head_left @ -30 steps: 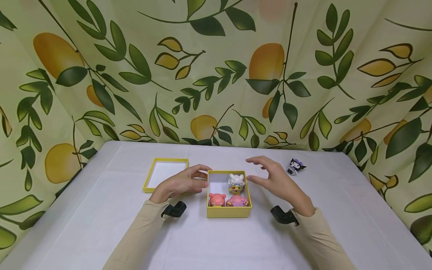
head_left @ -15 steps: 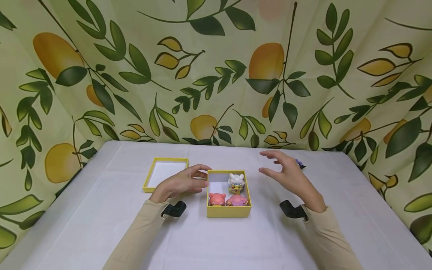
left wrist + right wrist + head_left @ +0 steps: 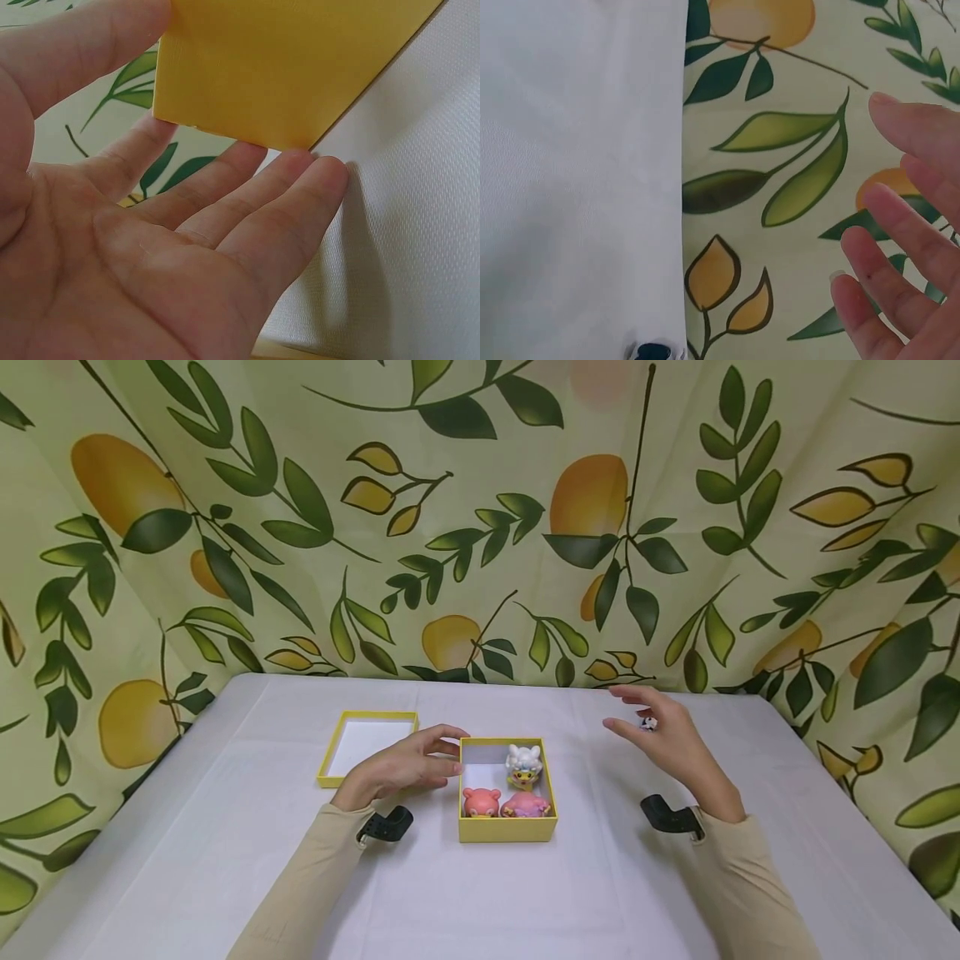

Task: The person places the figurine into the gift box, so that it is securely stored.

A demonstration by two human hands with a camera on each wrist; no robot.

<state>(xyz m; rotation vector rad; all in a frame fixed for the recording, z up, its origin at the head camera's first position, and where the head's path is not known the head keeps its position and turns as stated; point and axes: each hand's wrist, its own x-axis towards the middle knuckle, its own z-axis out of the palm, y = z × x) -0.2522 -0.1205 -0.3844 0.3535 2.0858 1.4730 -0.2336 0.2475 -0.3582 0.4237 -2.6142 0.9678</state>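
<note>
My left hand [image 3: 408, 766] rests against the left side of a yellow box [image 3: 507, 831], its fingers nearly straight. In the left wrist view, the fingertips [image 3: 326, 176] touch the edge of the box's yellow wall [image 3: 277, 75]. Inside the box are a white-hooded yellow figurine [image 3: 524, 765], a coral-pink figurine [image 3: 482, 802] with round ears and a paler pink one [image 3: 526, 805]. Over on the right my right hand [image 3: 671, 747] hovers with fingers spread, holding nothing. Partly hidden behind it is a small black-and-white figurine [image 3: 648, 723], whose dark top [image 3: 654, 351] shows in the right wrist view.
A yellow-rimmed lid [image 3: 325, 782] with a white inside lies left of the box, behind the left hand. A white cloth [image 3: 187, 860] covers the table. Behind the table's far edge hangs a curtain [image 3: 300, 585] printed with leaves and fruit.
My right hand has moved right, away from the box, to the small black-and-white figurine, now partly covering it. My left hand and the box have stayed in place.
</note>
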